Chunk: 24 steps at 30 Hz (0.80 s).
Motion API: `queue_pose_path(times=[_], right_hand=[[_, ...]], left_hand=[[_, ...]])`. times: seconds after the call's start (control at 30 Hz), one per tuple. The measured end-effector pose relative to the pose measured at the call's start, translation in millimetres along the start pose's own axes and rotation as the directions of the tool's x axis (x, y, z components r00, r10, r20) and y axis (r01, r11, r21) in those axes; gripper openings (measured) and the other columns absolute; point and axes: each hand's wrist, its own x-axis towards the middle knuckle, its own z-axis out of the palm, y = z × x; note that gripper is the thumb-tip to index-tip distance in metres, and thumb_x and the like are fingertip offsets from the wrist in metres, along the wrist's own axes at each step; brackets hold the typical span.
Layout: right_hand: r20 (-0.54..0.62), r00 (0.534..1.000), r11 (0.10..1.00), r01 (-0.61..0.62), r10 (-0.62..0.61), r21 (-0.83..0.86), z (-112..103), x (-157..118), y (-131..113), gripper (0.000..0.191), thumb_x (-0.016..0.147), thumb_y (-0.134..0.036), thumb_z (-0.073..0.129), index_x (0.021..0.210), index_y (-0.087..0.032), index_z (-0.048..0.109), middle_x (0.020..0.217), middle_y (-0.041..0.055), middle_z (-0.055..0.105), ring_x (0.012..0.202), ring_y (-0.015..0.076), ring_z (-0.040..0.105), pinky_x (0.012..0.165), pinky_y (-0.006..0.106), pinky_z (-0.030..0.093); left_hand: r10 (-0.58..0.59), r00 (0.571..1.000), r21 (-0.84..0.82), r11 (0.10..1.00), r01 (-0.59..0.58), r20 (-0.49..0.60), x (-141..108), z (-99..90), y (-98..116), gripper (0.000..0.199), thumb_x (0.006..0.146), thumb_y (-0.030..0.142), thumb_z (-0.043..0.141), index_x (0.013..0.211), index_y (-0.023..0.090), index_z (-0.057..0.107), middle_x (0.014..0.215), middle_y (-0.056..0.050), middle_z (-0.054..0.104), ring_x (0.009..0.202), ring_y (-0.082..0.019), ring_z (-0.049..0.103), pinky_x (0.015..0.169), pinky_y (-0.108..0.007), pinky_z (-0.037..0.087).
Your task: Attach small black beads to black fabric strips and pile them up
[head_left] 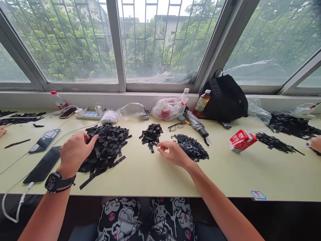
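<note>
My left hand point(76, 150), with a black watch on the wrist, is over the left side of a large heap of black strips point(109, 144). Its thumb stands apart from the fingers, which are partly hidden; nothing shows in its grasp. My right hand point(174, 154) hovers at the lower right of a smaller pile of black strips point(151, 132). The fingers there are loosely curved and slightly apart, with nothing visible between them. Just right of that hand spreads a pile of small black ring-like pieces point(192, 147).
Two phones point(44, 140) point(42, 165) and a white cable lie at left. Behind are a power strip point(90, 113), a plastic bag point(167, 108), glasses point(176, 126), a folded umbrella point(197, 123) and a backpack point(223, 97). A red carton point(242, 140) is at right. Other people's hands show at both edges.
</note>
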Motion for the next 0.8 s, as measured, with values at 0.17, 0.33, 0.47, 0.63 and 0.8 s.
queue_pose_path(times=[0.17,0.33,0.47,0.63,0.8], right_hand=[[-0.055,0.997,0.995,-0.052,0.048,-0.080,-25,-12,10,0.018,0.094,-0.031,0.061,0.100,-0.024,0.077,0.090,0.0053,0.077,0.076,0.0221,0.067,0.070,0.033,0.047],[-0.229,0.959,0.928,-0.233,0.169,-0.290,-67,-9,38,0.018,0.092,-0.028,0.058,0.090,-0.022,0.074,0.084,0.0044,0.076,0.072,0.0206,0.065,0.069,0.031,0.044],[-0.127,0.954,0.835,-0.300,0.273,-0.461,-67,9,50,0.017,0.091,-0.025,0.057,0.083,-0.022,0.072,0.085,0.0042,0.076,0.074,0.0199,0.066,0.067,0.029,0.040],[-0.120,0.917,0.699,-0.370,0.380,-0.612,-41,26,51,0.016,0.093,-0.029,0.059,0.090,-0.020,0.072,0.094,0.0088,0.076,0.086,0.0236,0.068,0.068,0.030,0.039],[-0.160,0.883,0.617,-0.427,0.441,-0.661,-30,36,53,0.021,0.097,-0.028,0.054,0.093,-0.018,0.072,0.097,0.0137,0.075,0.092,0.0267,0.070,0.074,0.031,0.041]], left_hand=[[0.026,0.999,-0.150,0.988,-0.019,0.044,14,6.0,-14,0.029,0.088,0.050,0.062,0.077,0.024,0.067,0.080,-0.007,0.072,0.076,-0.029,0.065,0.067,-0.036,0.044],[0.050,0.991,-0.646,0.754,-0.120,-0.125,7,-0.4,19,0.025,0.083,0.045,0.073,0.078,0.021,0.067,0.076,-0.004,0.071,0.077,-0.023,0.070,0.075,-0.032,0.052],[0.239,0.970,-0.936,0.349,-0.055,0.032,-9,1.8,76,0.027,0.077,0.039,0.082,0.087,0.020,0.066,0.088,-0.004,0.073,0.089,-0.023,0.073,0.081,-0.032,0.057],[0.520,0.836,-0.980,0.173,0.096,0.174,-29,33.3,133,0.038,0.078,0.035,0.083,0.112,0.019,0.075,0.118,-0.011,0.074,0.088,-0.021,0.073,0.076,-0.032,0.058],[0.594,0.760,-0.964,0.149,0.221,0.266,-45,67.7,149,0.061,0.074,0.033,0.088,0.131,0.019,0.071,0.108,-0.012,0.077,0.083,-0.021,0.073,0.070,-0.031,0.056]])
